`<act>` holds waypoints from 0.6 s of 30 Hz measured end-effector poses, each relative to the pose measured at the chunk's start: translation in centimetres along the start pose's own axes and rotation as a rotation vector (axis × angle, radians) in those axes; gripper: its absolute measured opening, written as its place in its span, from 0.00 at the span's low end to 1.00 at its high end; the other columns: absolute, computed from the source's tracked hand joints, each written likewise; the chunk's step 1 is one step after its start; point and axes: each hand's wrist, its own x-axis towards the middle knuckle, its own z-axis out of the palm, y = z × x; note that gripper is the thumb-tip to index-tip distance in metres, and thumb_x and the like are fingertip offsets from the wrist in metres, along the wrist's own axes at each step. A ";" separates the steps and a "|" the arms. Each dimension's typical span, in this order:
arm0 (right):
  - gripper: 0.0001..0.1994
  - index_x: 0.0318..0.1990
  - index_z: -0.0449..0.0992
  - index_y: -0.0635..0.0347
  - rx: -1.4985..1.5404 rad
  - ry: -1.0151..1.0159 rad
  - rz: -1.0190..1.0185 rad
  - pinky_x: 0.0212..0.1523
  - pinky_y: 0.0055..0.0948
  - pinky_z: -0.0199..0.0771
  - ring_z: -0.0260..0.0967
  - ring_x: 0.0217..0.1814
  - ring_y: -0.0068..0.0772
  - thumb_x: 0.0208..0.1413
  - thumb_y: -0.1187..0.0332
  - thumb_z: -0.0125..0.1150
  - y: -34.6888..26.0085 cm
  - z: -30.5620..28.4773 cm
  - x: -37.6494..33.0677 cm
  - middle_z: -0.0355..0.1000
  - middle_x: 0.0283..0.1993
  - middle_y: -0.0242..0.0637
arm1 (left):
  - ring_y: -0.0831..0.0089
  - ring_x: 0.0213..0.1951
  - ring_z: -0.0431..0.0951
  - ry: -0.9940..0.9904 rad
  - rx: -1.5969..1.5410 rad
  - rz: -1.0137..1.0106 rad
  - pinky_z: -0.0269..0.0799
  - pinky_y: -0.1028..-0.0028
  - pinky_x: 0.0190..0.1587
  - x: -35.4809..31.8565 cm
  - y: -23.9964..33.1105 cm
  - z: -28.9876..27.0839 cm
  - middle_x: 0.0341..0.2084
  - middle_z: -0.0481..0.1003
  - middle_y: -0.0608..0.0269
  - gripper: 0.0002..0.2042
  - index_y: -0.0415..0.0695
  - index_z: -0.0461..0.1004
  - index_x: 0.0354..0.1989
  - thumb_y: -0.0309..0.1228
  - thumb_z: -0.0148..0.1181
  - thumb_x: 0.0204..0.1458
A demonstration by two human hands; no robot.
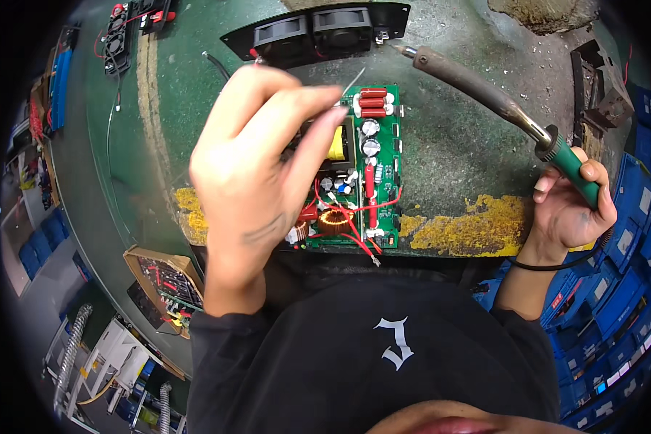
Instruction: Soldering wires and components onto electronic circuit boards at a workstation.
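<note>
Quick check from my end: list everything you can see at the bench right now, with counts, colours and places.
circuit board: one, green, at the bench's near edge, partly under the left hand
solder wire: one thin silver strand, pinched above the board's far end
soldering iron: one, green grip, dark barrel, tip pointing left past the board
fan panel: one, black, two fans, beyond the board
bench: one, dark green, worn yellow edge
bins: many, blue, stacked to the right
second board: one, in a tan tray, lower left
left hand: one, holds the solder wire
right hand: one, grips the iron
</note>
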 end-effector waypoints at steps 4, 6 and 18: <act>0.20 0.38 0.73 0.60 0.094 0.028 -0.009 0.16 0.27 0.67 0.70 0.25 0.44 0.53 0.54 0.41 0.3 -0.8 -0.3 0.69 0.46 0.57 | 0.82 0.23 0.67 -0.044 -0.095 -0.337 0.59 0.82 0.23 -2.6 2.0 -4.4 0.24 0.69 0.66 0.06 0.37 0.77 0.30 0.18 0.63 0.42; 0.20 0.38 0.73 0.60 0.078 0.052 -0.013 0.16 0.28 0.67 0.70 0.25 0.44 0.53 0.54 0.41 0.2 -0.8 -0.4 0.70 0.46 0.54 | 0.86 0.22 0.63 0.003 -0.154 -0.413 0.55 0.85 0.23 -4.8 0.6 -5.6 0.25 0.69 0.68 0.04 0.36 0.77 0.31 0.19 0.61 0.46; 0.21 0.38 0.73 0.62 0.068 0.086 -0.045 0.16 0.28 0.67 0.69 0.24 0.42 0.53 0.54 0.41 -0.5 -0.6 -1.0 0.72 0.38 0.52 | 0.80 0.25 0.73 0.058 -0.234 -0.774 0.68 0.80 0.32 -2.2 -3.0 -2.5 0.26 0.78 0.60 0.19 0.32 0.75 0.40 0.37 0.64 0.48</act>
